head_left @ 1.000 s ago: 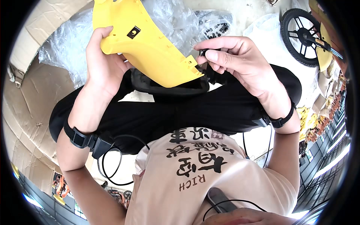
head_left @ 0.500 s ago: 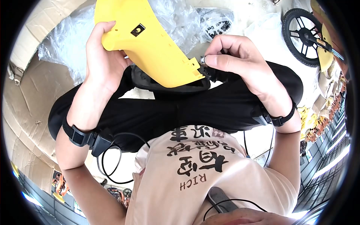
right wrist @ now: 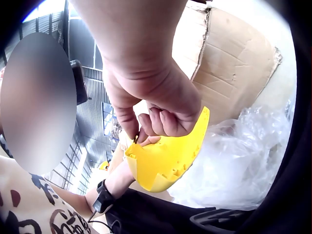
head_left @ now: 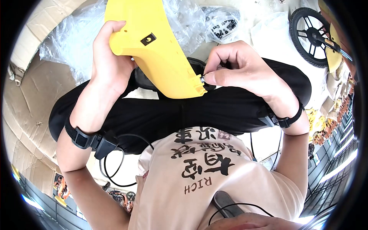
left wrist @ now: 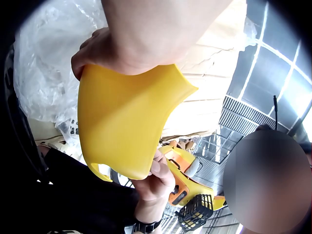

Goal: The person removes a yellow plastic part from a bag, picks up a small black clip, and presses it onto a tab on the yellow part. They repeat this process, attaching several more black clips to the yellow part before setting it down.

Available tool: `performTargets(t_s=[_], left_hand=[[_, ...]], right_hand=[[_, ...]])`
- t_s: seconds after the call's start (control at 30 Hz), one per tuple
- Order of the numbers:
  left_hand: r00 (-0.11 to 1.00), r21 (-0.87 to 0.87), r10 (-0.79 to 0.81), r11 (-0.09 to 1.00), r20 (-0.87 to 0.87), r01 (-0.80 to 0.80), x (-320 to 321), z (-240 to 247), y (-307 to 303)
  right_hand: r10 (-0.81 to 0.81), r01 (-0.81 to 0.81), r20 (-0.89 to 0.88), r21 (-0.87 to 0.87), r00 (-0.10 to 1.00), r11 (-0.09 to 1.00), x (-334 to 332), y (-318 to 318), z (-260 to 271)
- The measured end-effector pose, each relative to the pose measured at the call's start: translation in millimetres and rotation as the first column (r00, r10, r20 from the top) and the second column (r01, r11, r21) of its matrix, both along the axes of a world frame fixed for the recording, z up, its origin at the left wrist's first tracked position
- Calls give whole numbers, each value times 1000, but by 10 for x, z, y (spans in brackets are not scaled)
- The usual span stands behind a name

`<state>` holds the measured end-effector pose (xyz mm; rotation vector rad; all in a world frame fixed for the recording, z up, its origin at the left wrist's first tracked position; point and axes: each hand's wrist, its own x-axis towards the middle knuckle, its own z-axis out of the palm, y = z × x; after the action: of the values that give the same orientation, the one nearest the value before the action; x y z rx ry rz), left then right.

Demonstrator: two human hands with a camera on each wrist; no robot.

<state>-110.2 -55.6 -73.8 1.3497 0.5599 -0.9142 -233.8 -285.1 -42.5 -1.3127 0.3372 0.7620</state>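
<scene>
A curved yellow plastic panel point(head_left: 163, 51) with a small black label is held over the lap; its smooth face shows in the left wrist view point(left wrist: 122, 117). The left hand point(head_left: 111, 61) grips its wider part, thumb along the edge. At the narrow notched end, the right hand point(head_left: 243, 71) pinches a small dark and metallic piece point(head_left: 202, 79) between thumb and forefinger, against the panel's edge. In the right wrist view the right hand point(right wrist: 151, 102) has its other fingers curled, and the piece is mostly hidden by the fingertips.
Clear plastic wrap point(head_left: 65, 57) and cardboard point(head_left: 34, 107) lie at the left. Beyond the knees is a clear bag of small black parts point(head_left: 224, 27). A black spoked wheel point(head_left: 309, 36) stands at the far right. A dark object sits between the legs, behind the panel.
The panel and left hand have shifted slightly right, the panel's narrow end moving down. The right hand has turned and moved down, bringing the small piece against that end.
</scene>
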Motion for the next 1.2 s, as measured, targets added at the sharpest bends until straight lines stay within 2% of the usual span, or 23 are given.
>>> performTargets(t_s=[0.07,0.23,0.3,0.37,0.43,0.5,0.57,0.63,0.7,0.83,0.9,1.0,1.03,1.13,1.2], left_hand=[[1000,-58,8,998,-15,-9,-17,8,7],[997,-43,75,996,4,-75,-28,-66,-3],[995,-36,104,994,-2,-104,-46,-64,-32],[992,-39,117,993,40,-115,-70,-56,-67],[990,-53,129,991,49,-126,-52,-110,-49],[988,-68,142,988,56,-138,-30,-123,-31],[990,-22,136,991,32,-136,7,-96,-36],[995,-26,97,995,12,-97,27,-62,-20],[998,-29,56,998,-6,-56,55,-59,-2],[998,-97,52,994,-41,-56,7,-78,15],[999,-112,35,993,-39,-39,-35,-61,16],[988,-171,36,983,-151,-62,-95,-114,73],[990,-169,42,984,-133,-64,-104,-156,98],[990,-245,52,966,-129,-83,-81,-160,127],[994,-261,-6,965,-108,-23,-61,-124,166]], right_hand=[[0,0,24,-2,1000,1000,-30,26,-32],[-33,33,38,-10,999,999,-62,126,-72],[-12,20,96,-76,995,997,-62,189,-51],[98,-87,61,-162,993,983,-71,231,-1],[107,-99,54,-136,993,986,-79,237,-40],[-29,32,82,-38,996,999,-91,259,-102],[-23,25,66,-31,998,999,-71,251,-101],[-95,88,53,121,994,989,-79,259,-132],[-97,116,-90,231,991,966,-45,115,-109],[-107,98,25,240,994,966,-55,91,-119],[-105,97,13,275,994,957,-60,111,-91],[-28,-6,169,196,985,981,-77,164,-123],[-35,-9,197,215,980,977,-83,203,-126],[4,-37,243,129,970,991,-102,237,-87],[-20,-1,206,101,978,995,-89,196,-57]])
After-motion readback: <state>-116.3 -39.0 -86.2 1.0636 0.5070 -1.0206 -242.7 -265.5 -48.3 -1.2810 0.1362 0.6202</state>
